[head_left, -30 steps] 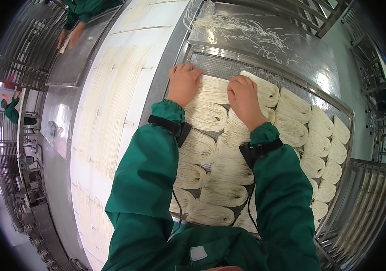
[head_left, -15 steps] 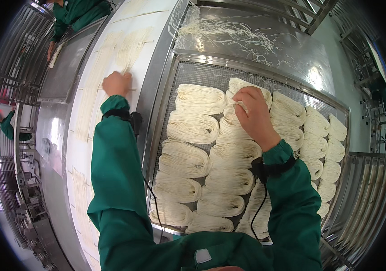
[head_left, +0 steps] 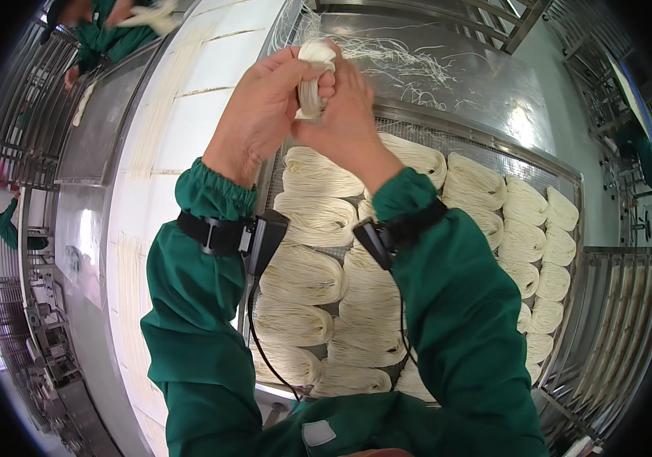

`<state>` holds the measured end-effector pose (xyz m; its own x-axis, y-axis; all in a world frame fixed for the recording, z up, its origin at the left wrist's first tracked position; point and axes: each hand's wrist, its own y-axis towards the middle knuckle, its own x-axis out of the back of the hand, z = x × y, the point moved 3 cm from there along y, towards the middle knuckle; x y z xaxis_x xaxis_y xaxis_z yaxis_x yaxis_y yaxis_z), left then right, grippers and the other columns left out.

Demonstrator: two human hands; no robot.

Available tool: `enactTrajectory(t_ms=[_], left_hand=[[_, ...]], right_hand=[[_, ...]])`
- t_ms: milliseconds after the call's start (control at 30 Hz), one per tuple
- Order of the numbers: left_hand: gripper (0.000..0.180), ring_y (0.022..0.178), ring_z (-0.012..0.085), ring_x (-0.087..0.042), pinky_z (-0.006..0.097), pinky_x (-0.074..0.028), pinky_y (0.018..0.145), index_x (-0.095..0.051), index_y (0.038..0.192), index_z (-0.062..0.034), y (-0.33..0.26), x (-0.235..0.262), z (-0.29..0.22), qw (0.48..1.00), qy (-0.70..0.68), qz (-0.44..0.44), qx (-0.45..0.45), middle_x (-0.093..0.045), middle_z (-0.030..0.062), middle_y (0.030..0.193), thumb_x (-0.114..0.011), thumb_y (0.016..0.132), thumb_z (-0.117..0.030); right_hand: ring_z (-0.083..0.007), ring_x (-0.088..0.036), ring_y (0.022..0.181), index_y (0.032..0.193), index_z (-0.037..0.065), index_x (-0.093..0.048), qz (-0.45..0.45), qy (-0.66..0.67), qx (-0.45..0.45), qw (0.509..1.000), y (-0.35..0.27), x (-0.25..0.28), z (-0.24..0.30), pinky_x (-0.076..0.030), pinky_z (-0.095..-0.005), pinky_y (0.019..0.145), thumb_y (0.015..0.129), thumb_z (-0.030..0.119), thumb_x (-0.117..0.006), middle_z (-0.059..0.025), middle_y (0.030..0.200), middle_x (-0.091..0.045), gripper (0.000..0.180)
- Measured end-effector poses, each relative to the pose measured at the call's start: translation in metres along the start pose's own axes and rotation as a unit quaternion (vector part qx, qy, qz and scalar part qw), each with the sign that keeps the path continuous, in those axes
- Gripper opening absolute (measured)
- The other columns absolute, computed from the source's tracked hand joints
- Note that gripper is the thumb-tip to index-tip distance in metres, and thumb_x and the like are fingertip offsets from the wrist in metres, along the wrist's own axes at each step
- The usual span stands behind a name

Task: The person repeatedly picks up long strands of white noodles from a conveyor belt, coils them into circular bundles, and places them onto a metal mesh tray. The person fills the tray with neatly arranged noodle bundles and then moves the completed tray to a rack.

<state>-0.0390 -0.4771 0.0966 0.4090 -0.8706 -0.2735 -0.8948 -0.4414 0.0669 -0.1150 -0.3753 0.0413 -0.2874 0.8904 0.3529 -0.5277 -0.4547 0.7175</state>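
1. Head view: left hand (head_left: 253,114) and right hand (head_left: 345,114) raised together above far end of perforated steel tray (head_left: 570,179), both closed around one small folded bundle of pale noodle strands (head_left: 312,76); fingers pinching and wrapping it, bundle off the tray, held in the air between the hands.
2. Green sleeves, black wrist straps with small black devices on both forearms; thin black cable hanging from left one.
3. Progress, judged: tray mostly filled with oval coils of white noodles (head_left: 303,274); held bundle not yet laid down. Far left corner of tray, under the hands, looks like the open spot, but hands hide it, so not sure.
4. Count of coils in sight: five down left column, about five in middle column partly behind right forearm, roughly nine along right side. Around nineteen; exact total cannot be told.
5. Loose stray noodle strands (head_left: 394,57) scattered on steel surface beyond tray, too many to count.
6. Long white conveyor belt (head_left: 181,129) with faint noodle rows along left of tray.
7. Two other people in green in view: one at upper left (head_left: 105,30), one at far left edge (head_left: 7,221).
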Motion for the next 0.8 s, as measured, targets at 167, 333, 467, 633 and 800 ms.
enactTrajectory(t_ms=[167,333,467,633,800], left_hand=[[0.012,0.078,0.0166,-0.058,0.039,-0.054,0.088,-0.06,0.103,-0.0003,0.009,0.065,-0.003,0.991,-0.122,-0.033,-0.033,-0.06,0.0046,0.084,-0.056,0.1,-0.011],[0.007,0.07,0.0158,-0.05,0.039,-0.052,0.078,-0.059,0.092,-0.0023,0.001,0.145,0.056,0.973,-0.001,-0.227,0.046,-0.053,0.0033,0.078,-0.056,0.095,-0.008],[0.006,0.069,0.0127,-0.05,0.03,-0.046,0.071,-0.063,0.088,-0.0036,-0.007,0.146,0.064,0.948,0.198,-0.224,0.11,-0.058,0.0017,0.078,-0.059,0.09,-0.008],[0.03,0.081,0.0111,-0.06,0.025,-0.046,0.076,-0.069,0.114,0.0044,0.0,0.08,0.044,0.948,0.302,-0.042,0.091,-0.068,0.0035,0.089,-0.063,0.088,-0.009],[0.029,0.09,0.0126,-0.067,0.026,-0.052,0.083,-0.072,0.118,0.0028,0.025,0.028,0.071,0.927,0.333,0.082,0.151,-0.075,0.0049,0.099,-0.065,0.092,-0.008]], right_hand=[[-0.0353,-0.058,0.115,0.123,0.004,-0.058,0.172,-0.059,-0.1,0.978,-0.015,-0.005,-0.042,-0.044,-0.0486,0.097,0.081,0.005,-0.07,-0.0157,0.117,-0.061,0.045],[-0.0335,-0.059,0.11,0.114,0.005,-0.065,0.22,-0.188,0.002,0.957,-0.043,-0.012,-0.076,-0.045,-0.0468,0.094,0.084,0.001,-0.062,-0.0126,0.112,-0.061,0.031],[-0.032,-0.058,0.111,0.112,0.006,-0.069,0.248,-0.224,0.0,0.943,-0.054,-0.011,-0.084,-0.046,-0.0468,0.094,0.083,0.001,-0.061,-0.0118,0.114,-0.062,0.03],[-0.0342,-0.059,0.111,0.113,0.004,-0.069,0.177,-0.111,-0.044,0.977,-0.045,0.02,-0.09,-0.048,-0.0461,0.092,0.082,-0.002,-0.06,-0.013,0.113,-0.065,0.033],[-0.037,-0.06,0.104,0.107,0.004,-0.069,0.099,-0.002,-0.121,0.988,-0.043,0.042,-0.09,-0.051,-0.0464,0.088,0.082,0.001,-0.062,-0.0138,0.106,-0.066,0.026]])
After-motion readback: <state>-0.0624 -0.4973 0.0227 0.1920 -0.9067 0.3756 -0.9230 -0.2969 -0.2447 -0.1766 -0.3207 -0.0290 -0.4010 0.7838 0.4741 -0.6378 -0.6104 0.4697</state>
